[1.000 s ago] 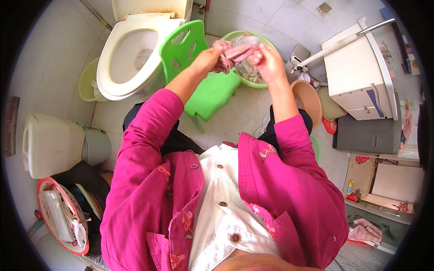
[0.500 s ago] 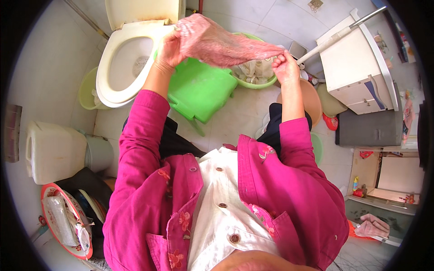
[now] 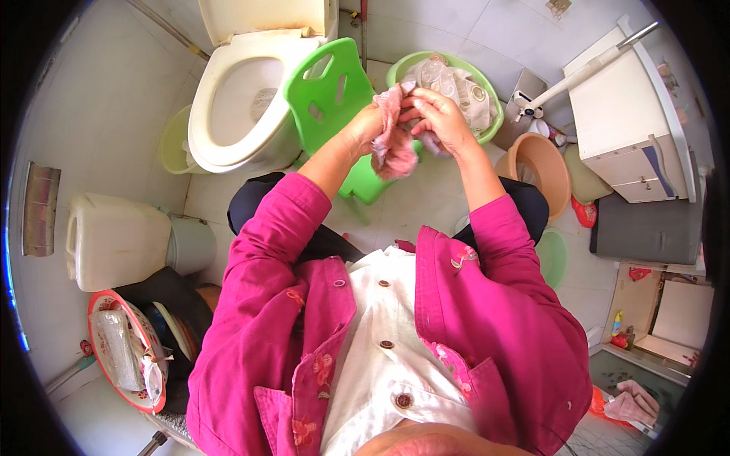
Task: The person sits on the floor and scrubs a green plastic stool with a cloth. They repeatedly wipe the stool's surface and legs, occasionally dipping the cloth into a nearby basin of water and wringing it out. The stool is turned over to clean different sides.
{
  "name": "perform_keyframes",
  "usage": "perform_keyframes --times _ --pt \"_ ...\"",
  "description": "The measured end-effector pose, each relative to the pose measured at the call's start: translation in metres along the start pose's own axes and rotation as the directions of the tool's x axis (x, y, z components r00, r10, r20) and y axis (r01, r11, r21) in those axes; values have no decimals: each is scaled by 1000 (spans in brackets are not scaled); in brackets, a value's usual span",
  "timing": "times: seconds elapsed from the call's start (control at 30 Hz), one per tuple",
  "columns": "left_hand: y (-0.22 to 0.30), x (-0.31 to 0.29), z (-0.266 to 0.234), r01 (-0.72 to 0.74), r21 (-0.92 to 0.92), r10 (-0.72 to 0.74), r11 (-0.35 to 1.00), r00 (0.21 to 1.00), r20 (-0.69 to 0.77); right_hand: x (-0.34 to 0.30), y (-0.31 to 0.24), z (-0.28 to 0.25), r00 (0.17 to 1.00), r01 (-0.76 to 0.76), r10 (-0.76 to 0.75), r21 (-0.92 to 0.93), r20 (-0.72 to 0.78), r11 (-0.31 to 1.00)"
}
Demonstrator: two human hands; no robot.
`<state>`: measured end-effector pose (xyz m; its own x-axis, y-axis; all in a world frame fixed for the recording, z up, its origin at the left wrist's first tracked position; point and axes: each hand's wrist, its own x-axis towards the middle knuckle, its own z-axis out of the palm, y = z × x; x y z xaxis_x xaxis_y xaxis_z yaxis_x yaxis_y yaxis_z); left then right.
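Note:
A pink cloth (image 3: 397, 156) hangs bunched and twisted between my hands, in front of the green plastic chair. My left hand (image 3: 368, 126) is closed around its gathered part. My right hand (image 3: 439, 120) is close beside it, fingers bent and thumb and fingertips at the cloth's upper end. Some of the cloth behind my right fingers is hidden. Below and behind the cloth stands the small green plastic chair (image 3: 323, 85), its backrest with cut-out slots toward the toilet. Beyond my right hand, a light green basin (image 3: 496, 85) holds pale patterned fabric (image 3: 456, 87).
A white toilet (image 3: 204, 125) with its lid raised stands left of the chair. An orange basin (image 3: 559, 178) is beside my right knee, near a white cabinet (image 3: 620, 99). At left are a white plastic jug (image 3: 122, 239) and a red-rimmed tray (image 3: 99, 323).
The cloth was stretched out sideways between my widely spaced hands. Now my hands are close together, nearer my body, with the cloth bunched. The whole view has shifted slightly.

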<state>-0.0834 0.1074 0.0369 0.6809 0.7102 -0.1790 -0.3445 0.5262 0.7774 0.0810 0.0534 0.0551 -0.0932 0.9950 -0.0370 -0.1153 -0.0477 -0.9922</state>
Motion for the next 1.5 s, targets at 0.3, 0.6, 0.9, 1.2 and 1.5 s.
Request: perform_keyframes --times 0.3,0.6,0.9,1.2,1.5 --pt "115 14 -38 -441 679 771 587 560 -304 17 200 -34 966 -165 -92 -848 -243 504" --pt "132 116 -70 315 899 473 -304 869 -144 -2 246 13 973 -83 -200 -981 -118 177" --pt "109 112 -96 399 711 458 -579 881 -122 -1 248 12 970 -104 -197 -976 -143 193" --pt "76 -34 -164 508 809 596 -296 760 -259 2 244 13 970 -81 -210 -979 -120 185" --pt "114 33 -126 318 804 454 -502 888 -68 1 243 9 980 -85 -160 -979 -115 187"
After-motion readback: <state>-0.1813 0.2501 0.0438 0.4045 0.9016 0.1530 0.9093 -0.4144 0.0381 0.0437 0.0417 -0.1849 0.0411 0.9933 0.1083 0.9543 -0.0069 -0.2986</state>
